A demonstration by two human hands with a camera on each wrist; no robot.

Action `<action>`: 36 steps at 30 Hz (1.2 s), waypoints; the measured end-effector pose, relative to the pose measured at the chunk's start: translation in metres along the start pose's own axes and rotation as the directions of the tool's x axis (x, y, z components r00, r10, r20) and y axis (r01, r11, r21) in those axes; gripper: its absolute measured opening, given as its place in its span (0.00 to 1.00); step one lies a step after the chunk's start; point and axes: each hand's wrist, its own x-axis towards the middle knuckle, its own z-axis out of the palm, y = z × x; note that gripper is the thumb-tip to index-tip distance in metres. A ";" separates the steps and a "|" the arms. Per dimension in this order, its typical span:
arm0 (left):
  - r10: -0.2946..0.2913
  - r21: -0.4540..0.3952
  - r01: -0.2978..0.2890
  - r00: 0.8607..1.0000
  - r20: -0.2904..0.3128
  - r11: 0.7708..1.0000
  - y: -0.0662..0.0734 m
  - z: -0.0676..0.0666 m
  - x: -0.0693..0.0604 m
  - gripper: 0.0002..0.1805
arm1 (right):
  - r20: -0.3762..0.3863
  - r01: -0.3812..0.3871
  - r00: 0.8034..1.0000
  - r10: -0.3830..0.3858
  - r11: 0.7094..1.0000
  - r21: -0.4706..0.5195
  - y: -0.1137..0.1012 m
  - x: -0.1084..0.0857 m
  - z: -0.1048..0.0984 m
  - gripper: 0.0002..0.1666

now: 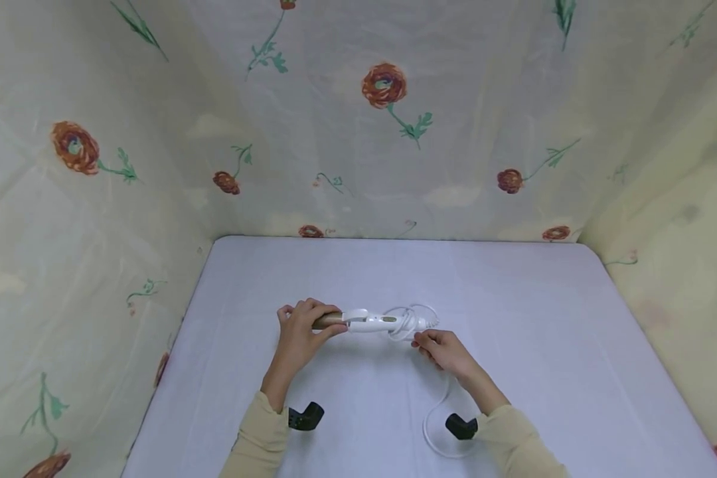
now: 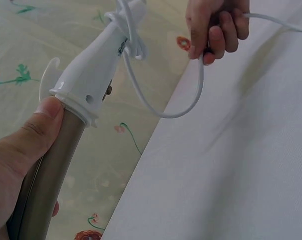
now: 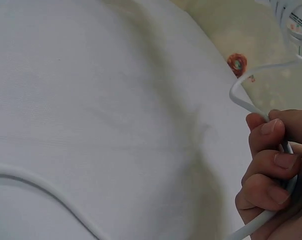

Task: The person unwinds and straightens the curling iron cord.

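- Beige sleeves [image 1: 257, 435] reach in from the bottom edge of the head view, one on each forearm.
- Pale floral fabric [image 1: 334, 133], printed with rust-red blooms and green stems, rises on the far side and at both flanks.
- White-covered table [image 1: 346, 279] spreads beneath both hands, its far corners rounded.
- White curling iron [image 1: 367, 326] is held above the middle of the table, lying nearly level across the head view, its brownish barrel [image 2: 56, 170] to the left and its white handle [image 2: 86, 65] to the right.
- Left hand [image 1: 303, 325] grips the barrel: the thumb lies along it up to the handle's collar, and the fingers wrap behind.
- Right hand [image 1: 444, 350], near the handle's end, has its fingers curled around the cord, which passes through them.
- White cord [image 2: 168, 116] is looped around the handle's end, sags in a short curve to the right hand, then runs on in a wide bend near the right sleeve.
- Black devices [image 1: 307, 417] sit beside the wrists, one at each.
- Clamp lever [image 1: 355, 315], white and curved, stands out from the handle beside the barrel.
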 end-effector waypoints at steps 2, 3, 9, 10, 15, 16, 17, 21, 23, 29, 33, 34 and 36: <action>0.006 0.003 -0.006 1.000 0.004 1.000 -0.001 0.000 0.000 0.19 | -0.013 0.005 1.000 -0.005 1.000 0.004 0.000 0.004 -0.005 0.19; 0.007 0.006 -0.007 1.000 0.010 1.000 -0.002 0.000 0.000 0.19 | -0.019 0.009 1.000 -0.009 1.000 0.003 0.000 0.006 -0.007 0.18; 0.010 0.020 -0.011 0.999 0.039 1.000 -0.003 0.001 0.000 0.20 | -0.026 0.048 0.998 -0.049 0.998 -0.033 -0.003 0.016 -0.021 0.12; 0.011 0.021 -0.012 0.999 0.038 1.000 -0.003 0.002 0.000 0.20 | -0.024 0.053 0.998 -0.054 0.998 -0.041 -0.004 0.017 -0.024 0.13; -0.002 0.016 0.001 0.999 0.054 1.000 -0.003 0.002 -0.001 0.20 | -0.048 0.065 0.996 -0.069 0.994 -0.093 -0.012 0.019 -0.038 0.17; -0.006 0.017 0.005 0.998 0.059 1.000 -0.003 0.002 -0.001 0.20 | -0.056 0.066 0.996 -0.072 0.992 -0.103 -0.013 0.019 -0.040 0.17; -0.011 0.017 0.010 0.998 0.065 1.000 -0.003 0.003 -0.002 0.20 | -0.068 0.067 0.995 -0.074 0.992 -0.105 -0.015 0.019 -0.043 0.17; -0.020 0.019 0.019 0.997 0.075 1.000 -0.003 0.004 -0.002 0.20 | -0.108 0.081 0.990 -0.092 0.991 -0.105 -0.020 0.017 -0.050 0.18; -0.020 0.019 0.019 0.997 0.076 1.000 -0.003 0.005 -0.002 0.20 | -0.120 0.085 0.988 -0.096 0.992 -0.095 -0.021 0.016 -0.051 0.18; -0.017 0.033 0.014 0.996 0.091 0.999 -0.002 0.011 -0.003 0.20 | -0.146 0.114 0.981 -0.130 0.987 -0.112 -0.026 0.009 -0.053 0.19; -0.023 0.027 0.020 0.995 0.096 0.999 -0.002 0.016 -0.002 0.20 | -0.177 0.151 0.970 -0.167 0.983 -0.102 -0.031 0.003 -0.055 0.18; -0.028 0.025 0.026 0.995 0.095 0.999 -0.002 0.017 -0.003 0.20 | -0.180 0.156 0.969 -0.172 0.983 -0.101 -0.032 0.001 -0.055 0.17; -0.039 0.022 0.037 0.995 0.097 0.999 -0.002 0.019 -0.004 0.20 | -0.190 0.170 0.963 -0.190 0.979 -0.113 -0.035 -0.003 -0.055 0.17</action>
